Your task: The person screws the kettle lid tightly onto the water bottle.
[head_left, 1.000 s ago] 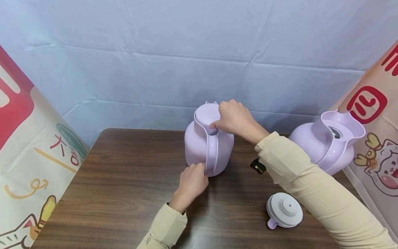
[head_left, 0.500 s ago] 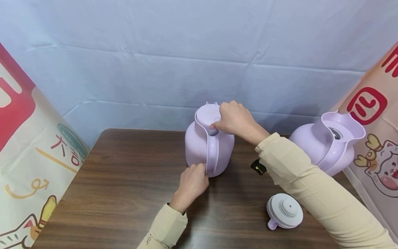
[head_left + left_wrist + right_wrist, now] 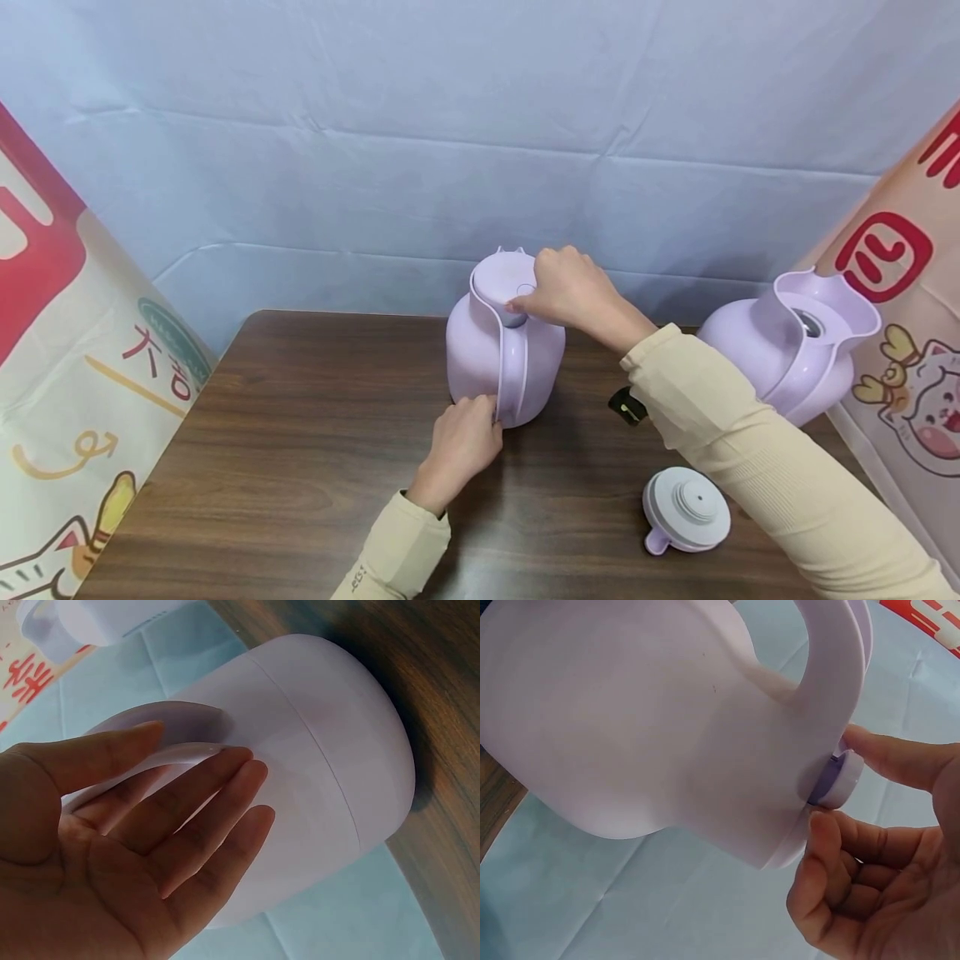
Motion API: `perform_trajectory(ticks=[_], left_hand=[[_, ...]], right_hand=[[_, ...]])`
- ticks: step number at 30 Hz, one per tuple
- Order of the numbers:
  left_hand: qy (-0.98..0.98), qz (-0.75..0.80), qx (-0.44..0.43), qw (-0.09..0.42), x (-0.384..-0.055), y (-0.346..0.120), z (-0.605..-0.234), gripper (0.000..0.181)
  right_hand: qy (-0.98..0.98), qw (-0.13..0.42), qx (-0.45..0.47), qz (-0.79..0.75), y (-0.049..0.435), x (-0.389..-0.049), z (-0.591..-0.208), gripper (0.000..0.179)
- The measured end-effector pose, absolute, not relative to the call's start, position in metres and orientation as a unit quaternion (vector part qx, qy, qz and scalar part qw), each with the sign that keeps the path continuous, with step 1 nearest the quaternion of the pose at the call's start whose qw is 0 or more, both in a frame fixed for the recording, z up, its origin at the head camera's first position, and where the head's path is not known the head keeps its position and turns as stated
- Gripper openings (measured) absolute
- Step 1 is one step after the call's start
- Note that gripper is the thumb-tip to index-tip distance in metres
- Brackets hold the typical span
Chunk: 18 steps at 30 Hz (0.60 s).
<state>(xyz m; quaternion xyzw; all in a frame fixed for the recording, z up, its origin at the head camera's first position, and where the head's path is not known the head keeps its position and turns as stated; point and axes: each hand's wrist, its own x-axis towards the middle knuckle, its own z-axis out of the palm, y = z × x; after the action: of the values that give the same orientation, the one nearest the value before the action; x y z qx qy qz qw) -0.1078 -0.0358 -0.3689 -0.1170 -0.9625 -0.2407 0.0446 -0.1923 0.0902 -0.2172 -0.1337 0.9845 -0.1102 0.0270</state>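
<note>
A pale purple thermos jug [image 3: 468, 354] stands upright near the table's back edge. At its handle [image 3: 512, 371], my left hand [image 3: 467, 429] holds the lower part. In the left wrist view, the thumb lies on one side of the handle and the fingers [image 3: 217, 795] on the other. My right hand [image 3: 570, 287] pinches the lid [image 3: 501, 277] in the jug's mouth, thumb and forefinger at its rim. From the right wrist, the lid's edge [image 3: 844, 780] shows between thumb and forefinger, with the other fingers curled.
A second purple jug [image 3: 738, 337] stands at the right without a lid, its round mouth bare. In front of it a loose lid [image 3: 697, 504] lies with its grey-white underside up. The brown wooden table [image 3: 300, 433] meets a pale blue cloth backdrop [image 3: 375, 183]; printed banners hang on both sides.
My right hand has shifted slightly to the right at the lid, showing a little more of its top. My left hand and both jugs stay in place.
</note>
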Motion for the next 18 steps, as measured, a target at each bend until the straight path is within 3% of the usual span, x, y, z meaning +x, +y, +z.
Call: perform_trajectory(ticks=[18], left_hand=[[-0.956,-0.267,-0.115,0.04,-0.1089,-0.0365,-0.3712,0.012]], right_hand=[[0.978,0.021,-0.165,-0.129,0.0994,-0.1898,-0.2228,0.041]])
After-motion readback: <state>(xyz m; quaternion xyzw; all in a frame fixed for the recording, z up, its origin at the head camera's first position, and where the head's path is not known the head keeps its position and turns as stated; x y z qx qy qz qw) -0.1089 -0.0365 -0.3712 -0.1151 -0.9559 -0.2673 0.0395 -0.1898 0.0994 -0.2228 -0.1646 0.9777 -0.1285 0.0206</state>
